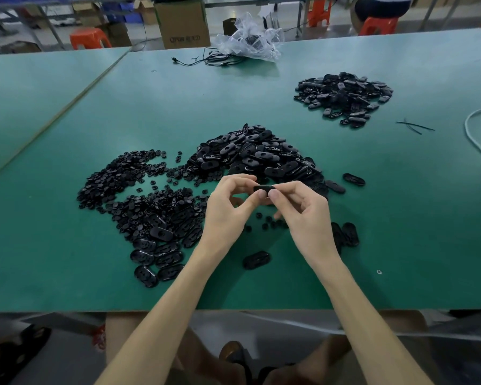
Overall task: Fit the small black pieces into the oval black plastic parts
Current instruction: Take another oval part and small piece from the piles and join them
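Note:
Both hands meet above the green table point(372, 218). My left hand point(228, 209) and my right hand point(303, 209) pinch one oval black part point(264, 188) between thumbs and fingertips, edge-on to me. A spread of small black round pieces point(128, 184) lies left of the hands. A big heap of oval parts point(256, 154) sits just behind them. More ovals point(159, 251) lie at the near left. Whether a small piece sits in the held part cannot be made out.
A second pile of oval parts point(345, 95) lies far right. A clear plastic bag point(250, 37) with black cables sits at the table's far edge. A white cable point(475, 134) curves at the right. Single ovals point(257, 259) lie near my wrists.

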